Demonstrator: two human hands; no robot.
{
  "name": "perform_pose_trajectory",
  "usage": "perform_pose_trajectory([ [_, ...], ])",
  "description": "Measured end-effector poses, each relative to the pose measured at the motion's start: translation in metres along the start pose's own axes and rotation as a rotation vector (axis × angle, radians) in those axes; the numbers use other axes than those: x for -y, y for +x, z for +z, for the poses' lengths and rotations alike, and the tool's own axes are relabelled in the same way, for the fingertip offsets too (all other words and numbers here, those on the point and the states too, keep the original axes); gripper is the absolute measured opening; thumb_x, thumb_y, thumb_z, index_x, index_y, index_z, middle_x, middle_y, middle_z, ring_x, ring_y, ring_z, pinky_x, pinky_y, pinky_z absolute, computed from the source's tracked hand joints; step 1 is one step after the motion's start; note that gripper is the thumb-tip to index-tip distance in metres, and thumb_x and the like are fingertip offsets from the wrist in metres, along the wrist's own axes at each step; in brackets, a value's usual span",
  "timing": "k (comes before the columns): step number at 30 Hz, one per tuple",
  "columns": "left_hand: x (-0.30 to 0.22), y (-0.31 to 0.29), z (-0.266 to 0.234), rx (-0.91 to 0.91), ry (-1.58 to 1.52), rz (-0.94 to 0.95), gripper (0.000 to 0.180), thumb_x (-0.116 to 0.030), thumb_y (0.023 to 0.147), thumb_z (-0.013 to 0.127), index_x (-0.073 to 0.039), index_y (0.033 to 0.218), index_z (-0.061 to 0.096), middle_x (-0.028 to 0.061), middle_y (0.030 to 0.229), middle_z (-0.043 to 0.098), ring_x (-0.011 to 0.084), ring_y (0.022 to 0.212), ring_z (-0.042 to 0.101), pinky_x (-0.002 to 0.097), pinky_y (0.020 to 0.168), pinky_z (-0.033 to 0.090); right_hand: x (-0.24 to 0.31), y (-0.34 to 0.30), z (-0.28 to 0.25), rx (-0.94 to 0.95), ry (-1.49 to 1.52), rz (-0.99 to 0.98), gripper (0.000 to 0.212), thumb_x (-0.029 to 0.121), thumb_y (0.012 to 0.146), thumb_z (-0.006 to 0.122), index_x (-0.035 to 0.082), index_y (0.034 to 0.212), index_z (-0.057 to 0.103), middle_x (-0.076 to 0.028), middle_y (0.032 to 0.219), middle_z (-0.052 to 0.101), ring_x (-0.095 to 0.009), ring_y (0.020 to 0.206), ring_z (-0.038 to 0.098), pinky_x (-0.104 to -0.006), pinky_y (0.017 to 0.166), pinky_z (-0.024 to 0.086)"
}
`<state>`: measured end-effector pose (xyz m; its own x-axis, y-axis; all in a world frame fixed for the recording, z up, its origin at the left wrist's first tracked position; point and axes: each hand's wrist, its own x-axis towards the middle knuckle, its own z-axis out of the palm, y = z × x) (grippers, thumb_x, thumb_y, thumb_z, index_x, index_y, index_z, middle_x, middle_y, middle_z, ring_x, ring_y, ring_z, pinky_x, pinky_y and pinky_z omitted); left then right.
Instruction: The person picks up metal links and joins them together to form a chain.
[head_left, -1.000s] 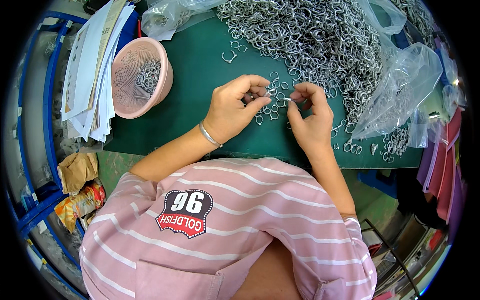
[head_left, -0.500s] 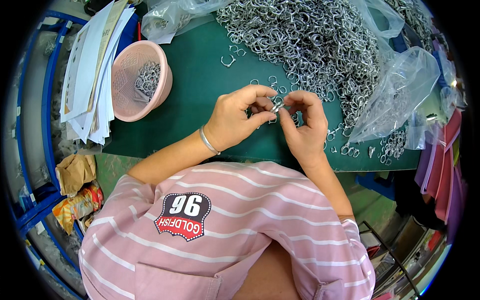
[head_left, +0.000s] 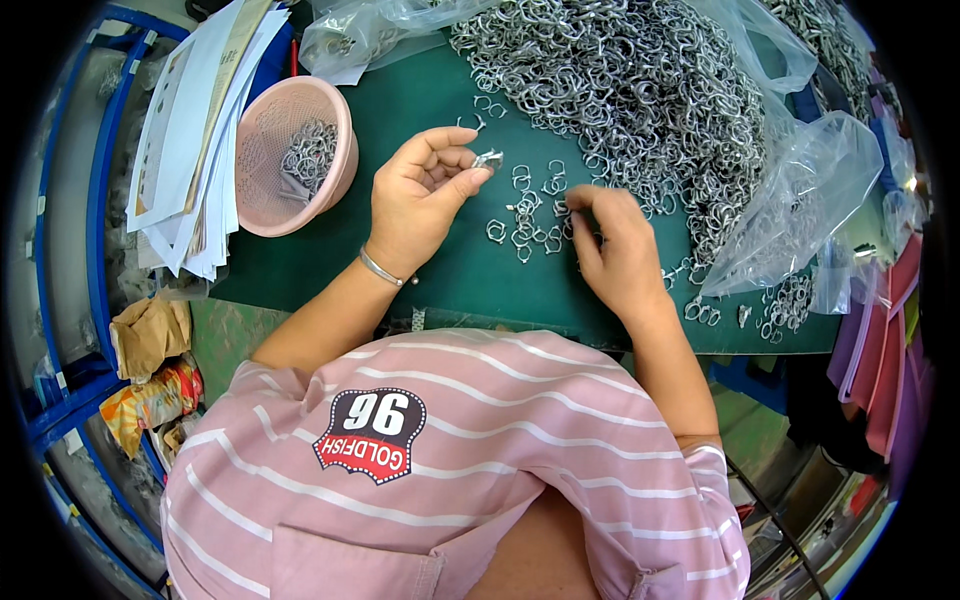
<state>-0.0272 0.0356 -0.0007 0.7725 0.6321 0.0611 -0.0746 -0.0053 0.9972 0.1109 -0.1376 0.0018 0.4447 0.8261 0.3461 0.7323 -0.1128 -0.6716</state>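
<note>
My left hand (head_left: pixel 420 195) is raised over the green table, pinching a small silvery metal ring piece (head_left: pixel 488 160) between thumb and fingertips. Its exact shape is hard to make out. To the right, my right hand (head_left: pixel 618 245) is low over the table, thumb and forefinger closing on a metal ring (head_left: pixel 562 208) at the edge of a loose group. Between the hands lie several open-shaped metal rings (head_left: pixel 524 220), some overlapping. Behind them rises a large heap of similar silvery rings (head_left: pixel 620 75).
At the left stands a pink plastic basket (head_left: pixel 345 150) holding some metal rings, beside a stack of papers (head_left: pixel 190 130). A clear plastic bag (head_left: pixel 800 200) lies right of the heap; another bag (head_left: pixel 375 35) is at the back. Blue shelving (head_left: pixel 100 200) lines the far left.
My hands have come apart. The left moved left and up with the metal piece; the right stayed near the loose rings, its fingertips now down at one of them.
</note>
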Motion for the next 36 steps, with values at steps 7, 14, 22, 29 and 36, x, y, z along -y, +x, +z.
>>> perform_pose_trajectory([
  [7, 0.000, -0.002, 0.001, -0.025, -0.023, -0.029, 0.024, 0.002, 0.087, 0.056, 0.005, 0.110, 0.055, 0.0111, 0.094, 0.064, 0.0163, 0.089, 0.064, 0.0243, 0.074, 0.053, 0.014, 0.020, 0.020, 0.171, -0.053, -0.160, 0.032, 0.003, 0.067, 0.070, 0.005, 0.096, 0.057, -0.009, 0.093, 0.061, -0.029, 0.090, 0.055, -0.0389, 0.075, 0.044],
  [14, 0.013, -0.001, -0.012, -0.122, -0.122, 0.106, 0.007, 0.003, 0.087, 0.054, 0.002, 0.094, 0.056, 0.0085, 0.093, 0.058, 0.0216, 0.091, 0.064, 0.0275, 0.076, 0.053, 0.013, 0.027, 0.005, 0.349, 0.077, -0.042, 0.021, 0.000, 0.068, 0.066, 0.005, 0.087, 0.060, -0.008, 0.082, 0.060, -0.029, 0.079, 0.054, -0.0368, 0.071, 0.045],
  [22, 0.002, -0.008, -0.010, -0.128, -0.099, -0.037, 0.011, 0.007, 0.081, 0.060, 0.004, 0.090, 0.054, 0.0124, 0.088, 0.064, 0.0177, 0.083, 0.065, 0.0246, 0.072, 0.053, -0.001, 0.086, 0.069, -0.003, -0.086, -0.419, 0.014, -0.001, 0.068, 0.058, 0.003, 0.082, 0.057, -0.009, 0.079, 0.058, -0.028, 0.078, 0.055, -0.0402, 0.067, 0.045],
  [29, 0.005, -0.009, -0.014, -0.068, 0.112, -0.003, 0.012, 0.006, 0.078, 0.064, 0.002, 0.088, 0.057, 0.0081, 0.085, 0.063, 0.0110, 0.076, 0.062, 0.0216, 0.068, 0.051, 0.000, 0.081, 0.055, 0.168, -0.146, -0.262, 0.019, -0.001, 0.069, 0.060, 0.002, 0.087, 0.056, -0.011, 0.081, 0.058, -0.029, 0.081, 0.056, -0.0379, 0.071, 0.047],
  [36, -0.002, 0.004, 0.000, 0.084, 0.399, 0.322, 0.013, 0.005, 0.072, 0.066, 0.002, 0.083, 0.061, 0.0114, 0.089, 0.066, 0.0166, 0.077, 0.065, 0.0264, 0.069, 0.052, 0.012, 0.056, 0.021, 0.301, 0.843, 0.416, 0.012, -0.002, 0.083, 0.059, 0.003, 0.093, 0.056, -0.001, 0.083, 0.057, -0.007, 0.078, 0.053, -0.0204, 0.068, 0.046],
])
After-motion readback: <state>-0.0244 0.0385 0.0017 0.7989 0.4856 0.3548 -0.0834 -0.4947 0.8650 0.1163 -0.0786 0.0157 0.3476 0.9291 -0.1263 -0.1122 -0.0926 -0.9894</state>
